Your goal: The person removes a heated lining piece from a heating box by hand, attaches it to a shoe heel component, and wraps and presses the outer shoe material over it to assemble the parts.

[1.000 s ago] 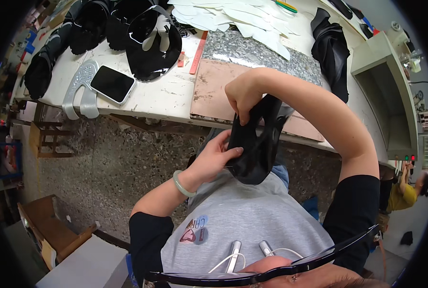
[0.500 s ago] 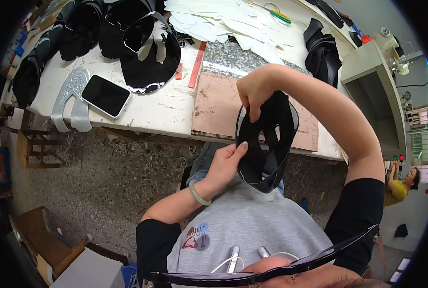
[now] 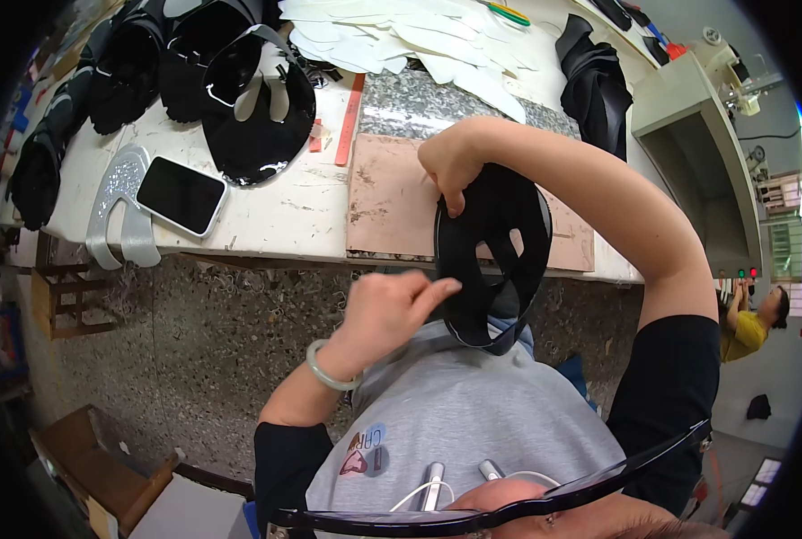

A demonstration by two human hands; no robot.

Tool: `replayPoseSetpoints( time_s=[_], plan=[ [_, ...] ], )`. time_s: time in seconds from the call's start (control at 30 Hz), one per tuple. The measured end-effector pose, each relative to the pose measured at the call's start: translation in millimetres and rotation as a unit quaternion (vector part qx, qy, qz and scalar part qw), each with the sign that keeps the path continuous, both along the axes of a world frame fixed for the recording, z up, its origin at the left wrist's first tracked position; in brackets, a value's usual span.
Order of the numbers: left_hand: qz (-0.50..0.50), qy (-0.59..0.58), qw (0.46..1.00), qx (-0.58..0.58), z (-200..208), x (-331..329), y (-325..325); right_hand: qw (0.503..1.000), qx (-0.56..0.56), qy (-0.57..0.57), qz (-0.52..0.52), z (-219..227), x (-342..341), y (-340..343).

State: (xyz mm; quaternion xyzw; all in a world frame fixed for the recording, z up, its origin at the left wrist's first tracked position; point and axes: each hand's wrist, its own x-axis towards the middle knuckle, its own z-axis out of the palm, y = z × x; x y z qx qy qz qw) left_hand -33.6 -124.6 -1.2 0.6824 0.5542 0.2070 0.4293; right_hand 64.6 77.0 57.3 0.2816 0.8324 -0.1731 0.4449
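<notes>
My right hand [image 3: 447, 162] pinches the top of the black strappy shoe upper [image 3: 491, 256], holding it up over my lap by the bench edge; my left hand [image 3: 387, 310], loosely curled, fingertips touching its side, grips nothing; a phone [image 3: 181, 195] lies on the bench [image 3: 266, 216]

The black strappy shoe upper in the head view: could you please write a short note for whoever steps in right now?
Right hand: pinches the top edge of the black shoe upper, holding it up over the lap, in front of the workbench.
Left hand: open, fingertips at the upper's left edge, not gripping.
On the bench: brown board, phone, silver cut piece, glossy black uppers, white cut pieces.
Done: upper lifted off the bench.
Left: cannot tell from this view.
</notes>
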Motion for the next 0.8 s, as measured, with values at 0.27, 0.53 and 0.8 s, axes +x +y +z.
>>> replayPoseSetpoints(
  time_s=[0.27,0.53,0.8],
  plan=[
    [-0.116,0.011,0.914,0.39,-22.5,12.0,56.3,0.994,-0.022,0.056,-0.093,16.1,30.4,-2.9],
    [-0.193,0.082,0.9,0.381,-7.5,18.0,73.5,0.929,-0.032,0.103,-0.355,29.8,97.7,-11.6],
    [-0.261,0.105,0.901,0.33,1.1,23.5,97.8,0.883,-0.051,0.116,-0.452,8.0,116.5,2.5]
  ],
)
